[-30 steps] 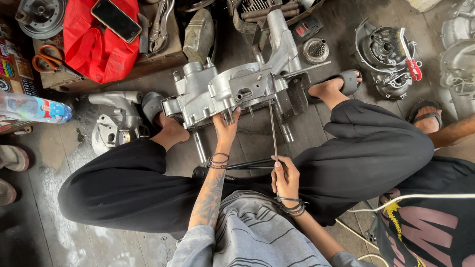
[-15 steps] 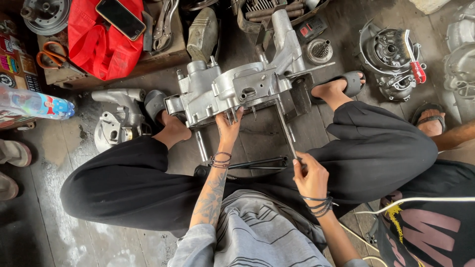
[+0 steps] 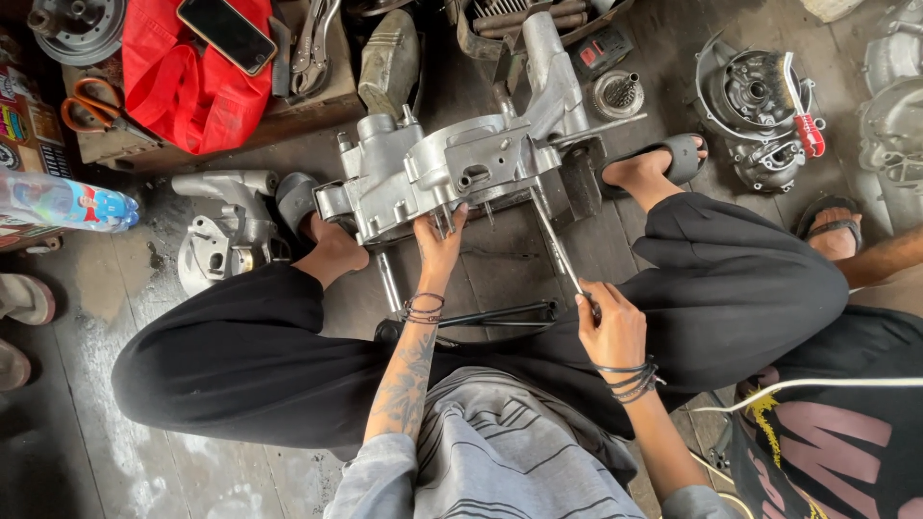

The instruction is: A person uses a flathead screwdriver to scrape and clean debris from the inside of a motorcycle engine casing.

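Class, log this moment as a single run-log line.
left hand: steadies engine casing | right hand: grips long stud | setting: wooden floor, red bag beyond

Rod tip [image 3: 588, 298] inside right-hand fingers [image 3: 598, 306]

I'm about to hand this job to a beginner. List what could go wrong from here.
1. The grey cast-metal engine casing is steadied only by the left hand and the feet; it might tip onto the bare toes in the grey sandal.
2. The right hand grips a long thin steel rod angled into the casing; a slip could jab the left fingers beside it.
3. The black smartphone lies on the red cloth bag among tools; it could get knocked.
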